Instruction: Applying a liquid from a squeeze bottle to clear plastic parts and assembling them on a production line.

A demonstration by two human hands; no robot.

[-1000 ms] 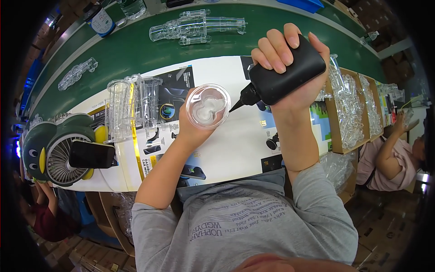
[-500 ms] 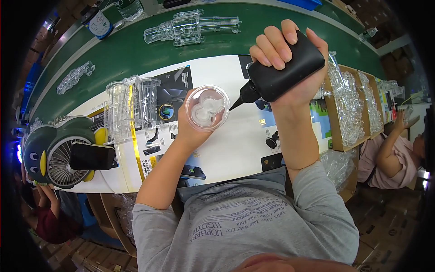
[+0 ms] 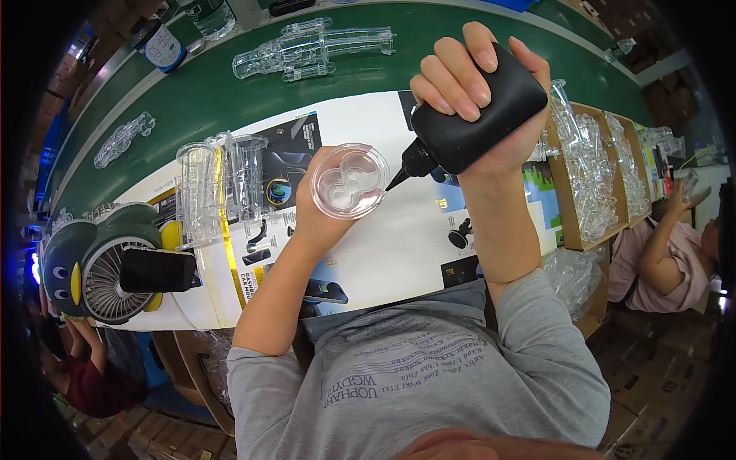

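Note:
My left hand [image 3: 318, 203] is closed around a clear, round plastic part [image 3: 351, 182], whose open circular end faces up and shows rounded lobes inside. In my right hand [image 3: 491, 100] is a black squeeze bottle [image 3: 479, 115], tilted so its pointed nozzle comes down to the left. The nozzle tip is at the right rim of the clear part; whether it touches I cannot tell. Several clear plastic tubes [image 3: 222, 184] stand on the printed sheet left of my left hand. Beyond my hands lies a clear assembled plastic piece [image 3: 310, 50] on the green table [image 3: 368, 77].
A penguin-shaped fan [image 3: 107, 264] with a phone [image 3: 157, 270] in front stands at the left. Cardboard boxes of clear parts [image 3: 594, 176] sit at the right. A dark bottle with a white label [image 3: 159, 44] stands far left. Another person [image 3: 667, 253] sits at the right.
The clear part has turned slightly in my left hand. Both hands and the black bottle have shifted a little left, and the nozzle stays at the rim.

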